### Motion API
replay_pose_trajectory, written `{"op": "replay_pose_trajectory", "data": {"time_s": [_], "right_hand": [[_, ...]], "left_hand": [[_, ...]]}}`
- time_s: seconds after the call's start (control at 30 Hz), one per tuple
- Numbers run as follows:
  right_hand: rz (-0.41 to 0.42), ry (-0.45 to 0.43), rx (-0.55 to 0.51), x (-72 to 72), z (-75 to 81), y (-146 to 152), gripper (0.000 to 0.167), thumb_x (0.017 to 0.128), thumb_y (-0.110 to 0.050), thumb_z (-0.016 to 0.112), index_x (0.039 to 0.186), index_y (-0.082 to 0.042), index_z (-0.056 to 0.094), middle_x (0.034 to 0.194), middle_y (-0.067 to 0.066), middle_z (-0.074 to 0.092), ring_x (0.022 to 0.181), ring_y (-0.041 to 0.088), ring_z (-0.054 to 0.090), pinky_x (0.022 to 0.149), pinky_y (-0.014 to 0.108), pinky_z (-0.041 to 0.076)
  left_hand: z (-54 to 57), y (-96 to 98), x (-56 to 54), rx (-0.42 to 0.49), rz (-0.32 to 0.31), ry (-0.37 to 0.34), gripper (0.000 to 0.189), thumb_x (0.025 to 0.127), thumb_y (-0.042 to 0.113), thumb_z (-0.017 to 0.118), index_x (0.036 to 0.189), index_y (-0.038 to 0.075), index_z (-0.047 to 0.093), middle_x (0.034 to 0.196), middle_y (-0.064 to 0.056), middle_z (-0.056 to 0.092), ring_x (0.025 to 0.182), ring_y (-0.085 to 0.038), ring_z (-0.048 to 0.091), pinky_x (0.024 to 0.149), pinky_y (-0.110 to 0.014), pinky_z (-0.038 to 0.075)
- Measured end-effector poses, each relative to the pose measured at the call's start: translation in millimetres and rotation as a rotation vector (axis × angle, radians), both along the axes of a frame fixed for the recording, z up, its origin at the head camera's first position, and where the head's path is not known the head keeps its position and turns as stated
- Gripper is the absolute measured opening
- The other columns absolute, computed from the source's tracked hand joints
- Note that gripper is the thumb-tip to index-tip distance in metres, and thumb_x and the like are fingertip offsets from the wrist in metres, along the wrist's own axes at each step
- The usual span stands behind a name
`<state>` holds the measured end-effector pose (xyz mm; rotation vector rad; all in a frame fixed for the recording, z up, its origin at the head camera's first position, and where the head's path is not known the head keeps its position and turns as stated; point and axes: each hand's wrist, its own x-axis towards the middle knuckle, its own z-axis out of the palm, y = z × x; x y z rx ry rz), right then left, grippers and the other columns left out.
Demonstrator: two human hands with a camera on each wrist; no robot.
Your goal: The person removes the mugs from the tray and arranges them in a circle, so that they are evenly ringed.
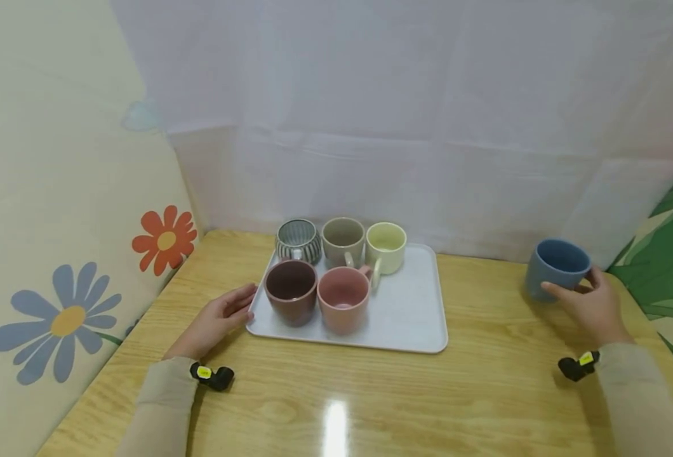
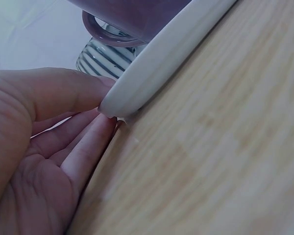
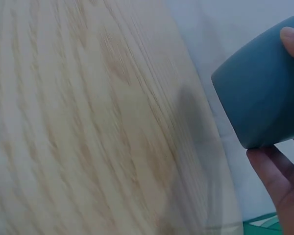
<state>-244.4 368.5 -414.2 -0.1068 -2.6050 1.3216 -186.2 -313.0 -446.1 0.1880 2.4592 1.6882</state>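
Observation:
At the right of the head view, my right hand (image 1: 598,310) grips a blue cup (image 1: 541,274), thumb on its near side and fingers round the far right side. In the right wrist view the cup (image 3: 264,88) is tilted above the wooden table, with fingertips at its base edge. My left hand (image 1: 213,324) pinches the left edge of a white tray (image 1: 411,311); in the left wrist view the thumb lies at the tray rim (image 2: 142,78) and fingers reach beneath. Near that hand on the tray stand a dark purple mug (image 1: 291,304) and a pink mug (image 1: 343,311).
Behind them on the tray are a grey striped mug (image 1: 298,244), a taupe mug (image 1: 336,247) and a pale yellow mug (image 1: 390,257). The wooden table (image 1: 485,381) ends at a white cloth backdrop (image 1: 371,178). Flower-patterned cloth (image 1: 68,190) hangs at the left.

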Motion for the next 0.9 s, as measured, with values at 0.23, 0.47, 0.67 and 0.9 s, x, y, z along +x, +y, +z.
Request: {"op": "replay_pose_trajectory", "data": {"time_s": [0.23, 0.47, 0.67, 0.9], "right_hand": [[-0.043, -0.044, 0.057, -5.1, 2.0, 11, 0.094, 0.091, -0.039, 0.076, 0.161, -0.004, 0.024, 0.155, 0.033, 0.034, 0.103, 0.016, 0.053, 0.072, 0.014, 0.045], [-0.068, -0.091, 0.026, -9.3, 4.2, 14, 0.096, 0.093, -0.041, 0.073, 0.161, -0.001, 0.019, 0.159, 0.033, 0.025, 0.136, 0.054, 0.036, 0.107, 0.06, 0.041], [-0.076, -0.112, 0.012, -13.6, 2.3, 17, 0.1, 0.092, -0.044, 0.072, 0.16, 0.002, 0.016, 0.16, 0.035, 0.021, 0.139, 0.057, 0.029, 0.108, 0.069, 0.033], [-0.09, -0.116, 0.011, -17.3, -1.0, 16, 0.101, 0.092, -0.044, 0.072, 0.16, 0.003, 0.014, 0.16, 0.035, 0.02, 0.143, 0.055, 0.025, 0.109, 0.069, 0.031]], "left_hand": [[-0.7, -1.0, 0.4, 0.005, 0.002, -0.003, 0.068, 0.102, 0.013, 0.063, 0.158, -0.002, 0.029, 0.159, -0.023, 0.036, 0.143, -0.037, 0.038, 0.098, -0.01, 0.042], [-3.4, -1.9, 0.0, -0.01, 0.004, 0.004, 0.068, 0.101, 0.016, 0.064, 0.158, -0.001, 0.03, 0.159, -0.022, 0.037, 0.143, -0.036, 0.039, 0.1, -0.012, 0.043], [-3.7, -1.4, 0.6, -0.019, 0.003, 0.003, 0.068, 0.101, 0.016, 0.064, 0.158, 0.001, 0.031, 0.159, -0.02, 0.038, 0.144, -0.036, 0.039, 0.101, -0.013, 0.042], [-0.8, -0.8, 1.8, 0.002, 0.002, 0.003, 0.065, 0.102, 0.014, 0.063, 0.158, 0.0, 0.031, 0.158, -0.021, 0.038, 0.143, -0.035, 0.041, 0.101, -0.012, 0.042]]}}
